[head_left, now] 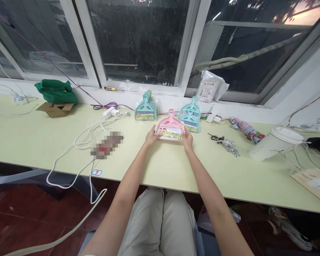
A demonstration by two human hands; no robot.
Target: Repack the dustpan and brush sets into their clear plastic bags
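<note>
Pink dustpan set (170, 128) sits on the table (160, 167); your left hand (151, 136) and right hand (187, 138) grip its two sides.

We record two bare forearms with no sleeves, watch, bracelet or other wear showing on them down to the wrists. The left hand (151, 137) and right hand (187, 139) are ungloved, and we make out no rings, though the fingers are small in the head view. Below the arms we note light beige trousers (157, 224) of plain cloth, creased over both thighs.
</note>
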